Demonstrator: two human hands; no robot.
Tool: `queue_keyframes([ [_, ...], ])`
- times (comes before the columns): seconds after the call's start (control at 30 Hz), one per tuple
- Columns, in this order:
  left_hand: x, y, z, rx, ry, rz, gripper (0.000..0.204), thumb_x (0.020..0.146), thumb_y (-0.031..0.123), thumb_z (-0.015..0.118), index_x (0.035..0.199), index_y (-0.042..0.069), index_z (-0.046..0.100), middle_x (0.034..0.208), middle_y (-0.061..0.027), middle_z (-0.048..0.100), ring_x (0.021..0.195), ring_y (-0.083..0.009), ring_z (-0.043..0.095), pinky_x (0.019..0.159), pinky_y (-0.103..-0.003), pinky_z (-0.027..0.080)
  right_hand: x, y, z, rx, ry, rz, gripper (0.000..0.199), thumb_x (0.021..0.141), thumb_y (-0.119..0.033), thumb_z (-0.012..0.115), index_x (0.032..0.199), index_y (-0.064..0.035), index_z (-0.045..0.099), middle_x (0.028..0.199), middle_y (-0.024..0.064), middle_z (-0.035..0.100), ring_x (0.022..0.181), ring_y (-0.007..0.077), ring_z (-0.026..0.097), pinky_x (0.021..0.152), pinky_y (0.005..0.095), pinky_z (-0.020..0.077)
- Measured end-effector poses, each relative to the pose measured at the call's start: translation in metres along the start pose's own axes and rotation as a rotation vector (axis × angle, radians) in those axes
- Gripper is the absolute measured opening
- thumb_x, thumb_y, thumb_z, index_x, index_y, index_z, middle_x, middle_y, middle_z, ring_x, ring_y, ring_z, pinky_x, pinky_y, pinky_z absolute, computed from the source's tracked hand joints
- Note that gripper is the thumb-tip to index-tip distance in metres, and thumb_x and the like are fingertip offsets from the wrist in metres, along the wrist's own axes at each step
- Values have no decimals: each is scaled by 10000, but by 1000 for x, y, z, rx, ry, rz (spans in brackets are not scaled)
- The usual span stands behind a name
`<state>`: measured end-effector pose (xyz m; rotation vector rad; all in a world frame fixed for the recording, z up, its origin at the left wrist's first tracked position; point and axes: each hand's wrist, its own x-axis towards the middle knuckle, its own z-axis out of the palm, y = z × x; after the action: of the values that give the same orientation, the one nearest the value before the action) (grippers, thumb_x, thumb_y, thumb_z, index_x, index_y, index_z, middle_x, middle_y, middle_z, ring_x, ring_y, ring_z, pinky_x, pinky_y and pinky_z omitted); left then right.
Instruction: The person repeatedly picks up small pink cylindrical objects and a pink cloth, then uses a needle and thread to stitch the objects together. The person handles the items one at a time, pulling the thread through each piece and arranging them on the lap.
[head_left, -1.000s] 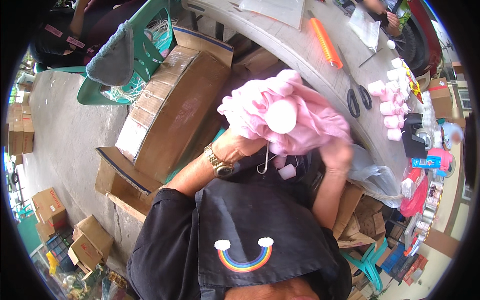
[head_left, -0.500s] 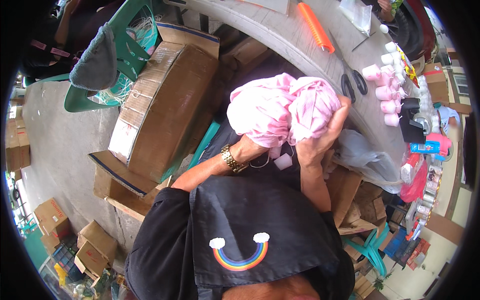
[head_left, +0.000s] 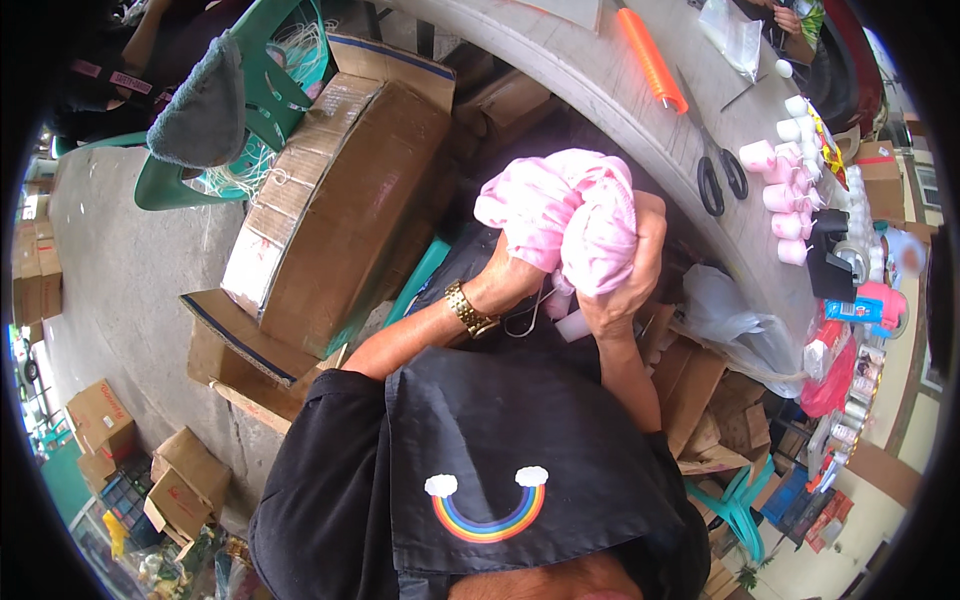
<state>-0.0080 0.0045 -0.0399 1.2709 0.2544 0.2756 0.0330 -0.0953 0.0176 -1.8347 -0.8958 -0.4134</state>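
Far left, brown boxes point(head_left: 38, 265) stacked beyond the grey floor point(head_left: 110, 265). On to the green chair point(head_left: 265, 75), with a grey cloth point(head_left: 205, 115) draped over it and pale strings point(head_left: 250, 172) in a tangle. Next along, a long cardboard box point(head_left: 350, 200), slanted, one flap folded out at the far end.

Into the middle: a gold watch point(head_left: 466, 310), snug on the wrist of the left hand point(head_left: 505, 283). Pressed right up into the pink cloth point(head_left: 560, 215), with fingers lost in the folds; cannot tell whether apart or together. And what a bundle, bunched into two fat bulges, held up in the air above the lap, short of the desk point(head_left: 752, 250)! Just below, a pink candle point(head_left: 573, 325). Then the right hand point(head_left: 625, 285), fingers wrapped and clamped on the right-hand bulge.

Across to the right: an orange ribbed tool point(head_left: 650, 60) lying on the desk, black-handled scissors point(head_left: 714, 148) beside it, a clear plastic bag point(head_left: 735, 320) slumped by the near edge. Furthest over, pink candles point(head_left: 788, 226) clustered on the desk, with white candles point(head_left: 790, 130) just beyond.
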Motion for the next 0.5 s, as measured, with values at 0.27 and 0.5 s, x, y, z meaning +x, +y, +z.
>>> queue_keyframes([
  [0.27, -11, -31, -5, -262, -172, -85, 358, 868, 212, 684, 1153, 34, 560, 1102, -62, 610, 984, -137, 581, 798, -278, 494, 12, 26, -22, -138, 48, 35, 233, 883, -210, 599, 894, 17, 549, 789, 127, 559, 671, 272, 573, 639, 339, 468],
  [0.5, -2, -21, -14, -251, -328, 65, 589, 666, 191, 862, 1168, 64, 581, 1047, -42, 653, 933, -159, 615, 815, -271, 499, 13, 33, -29, -25, -47, 174, 156, 883, -75, 569, 993, 36, 570, 870, 100, 593, 754, 204, 584, 684, 306, 474],
])
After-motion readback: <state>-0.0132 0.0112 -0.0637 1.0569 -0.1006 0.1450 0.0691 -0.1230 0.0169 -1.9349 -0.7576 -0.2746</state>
